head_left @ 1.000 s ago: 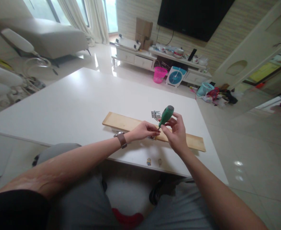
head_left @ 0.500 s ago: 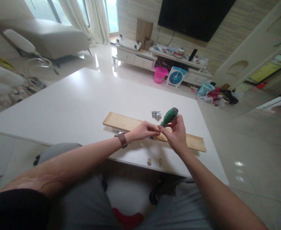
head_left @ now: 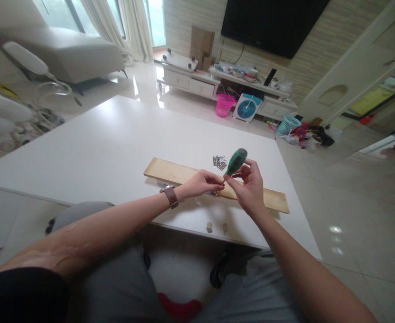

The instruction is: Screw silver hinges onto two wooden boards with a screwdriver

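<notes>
A green-handled screwdriver (head_left: 236, 161) leans over the middle of a narrow wooden board (head_left: 171, 170), its tip pointing down at the wood. The thumb and fingers of my right hand (head_left: 251, 190) grip it low on the handle, with some fingers loosely curled behind. My left hand (head_left: 203, 183) is pinched closed by the screwdriver's tip, resting over the board; whatever lies between its fingertips is hidden. A small metal piece (head_left: 212, 194) shows partly at the board's near edge, under the left fingers. Just beyond the board lie several metal hinges (head_left: 219, 162) and screws.
The white table (head_left: 93, 148) carries a small cartoon-figure sticker (head_left: 210, 227) and a small keylike item (head_left: 224, 229) near its front edge. Beyond it stand a pink basket (head_left: 224, 105), a blue-and-white fan (head_left: 247, 108) and a low TV cabinet (head_left: 201, 87).
The screwdriver's handle has tipped slightly left, and its shaft shows more. My right fingers have loosened and shifted on the handle. My left hand has stayed nearly in place.
</notes>
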The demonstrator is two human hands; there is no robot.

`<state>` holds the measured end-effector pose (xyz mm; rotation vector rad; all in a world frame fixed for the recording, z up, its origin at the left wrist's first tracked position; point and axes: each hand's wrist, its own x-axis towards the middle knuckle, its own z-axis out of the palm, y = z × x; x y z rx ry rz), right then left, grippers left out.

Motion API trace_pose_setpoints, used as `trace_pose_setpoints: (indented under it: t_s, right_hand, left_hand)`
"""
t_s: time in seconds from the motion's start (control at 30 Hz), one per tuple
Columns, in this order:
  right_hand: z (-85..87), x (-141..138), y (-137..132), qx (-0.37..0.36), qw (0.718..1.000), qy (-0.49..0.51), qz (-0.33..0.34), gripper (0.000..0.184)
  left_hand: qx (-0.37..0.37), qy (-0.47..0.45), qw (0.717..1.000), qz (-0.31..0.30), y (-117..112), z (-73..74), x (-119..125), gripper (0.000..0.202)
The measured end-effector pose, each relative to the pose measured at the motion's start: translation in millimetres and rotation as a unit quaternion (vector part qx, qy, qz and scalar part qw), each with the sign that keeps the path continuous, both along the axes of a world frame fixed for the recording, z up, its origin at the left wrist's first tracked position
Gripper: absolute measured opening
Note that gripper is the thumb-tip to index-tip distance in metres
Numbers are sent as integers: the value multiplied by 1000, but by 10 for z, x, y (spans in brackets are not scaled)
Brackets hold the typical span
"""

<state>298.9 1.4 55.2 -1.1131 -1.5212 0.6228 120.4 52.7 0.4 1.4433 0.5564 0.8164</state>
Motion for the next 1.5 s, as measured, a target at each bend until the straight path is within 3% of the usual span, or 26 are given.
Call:
trace_pose_setpoints:
  t_s: [0.17,0.37,0.57,0.77,0.87,0.97,1.17,1.33,1.5]
  right_hand:
    - [13,-8,-20,5,999,0,39,43]
    - [2,-16,-2,-7,1000,5,0,50]
    - [-10,-18,-25,-7,998,29,56,40]
    - [-23,6,17,-1,1000,3,-5,48]
    - [-33,-5,5,7,1000,14,26,52]
    - [-44,-17,-12,8,999,12,49,42]
    - [-39,-12,5,-6,1000,6,-10,47]
    - [-35,-2,-1,6,998,33,47,46]
    - [-43,-4,10,0,1000,8,7,48]
  left_hand:
    - [-11,3,1000,2,15,-28,6,47]
    - [9,-6,1000,-1,23,-53,5,44]
    - [12,11,1000,0,11,-29,-2,46]
    - [8,-5,1000,1,13,-20,8,45]
    - [3,9,1000,7,19,-36,8,43]
    - [7,9,1000,5,25,-47,6,41]
    - [15,5,1000,5,22,-41,4,39]
    - [8,1,1000,7,20,-46,2,41]
    - [13,8,1000,-3,9,-18,-9,42]
